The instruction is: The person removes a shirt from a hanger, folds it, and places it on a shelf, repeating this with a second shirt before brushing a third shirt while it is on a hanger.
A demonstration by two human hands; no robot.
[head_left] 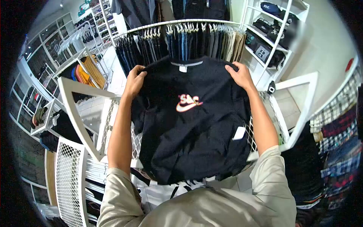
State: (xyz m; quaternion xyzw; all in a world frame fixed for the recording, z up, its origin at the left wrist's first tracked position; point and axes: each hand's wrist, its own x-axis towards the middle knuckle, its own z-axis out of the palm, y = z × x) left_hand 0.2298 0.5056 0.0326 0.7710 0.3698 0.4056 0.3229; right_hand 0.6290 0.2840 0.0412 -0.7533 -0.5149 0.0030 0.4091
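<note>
A black T-shirt (pixel 189 140) hangs spread out in front of me, its printed front facing me. White lettering and a swoosh edged in orange mark its chest, and a small label shows inside the collar. My left hand (pixel 135 81) pinches the shirt at one shoulder, thumb on top. At the other shoulder, my right hand (pixel 240 75) grips the cloth the same way. A white paper tag (pixel 239 133) lies against the lower right of the shirt. Beneath the shirt is a white metal rack with mesh panels (pixel 278 109), partly hidden by the cloth.
Ahead, a curved rail (pixel 181 22) carries many hanging trousers. White shelves (pixel 264 45) with folded clothes and caps stand at the back right. Checked shirts (pixel 336 117) hang along the right side. A white mesh panel (pixel 70 181) stands at the lower left, near white hangers.
</note>
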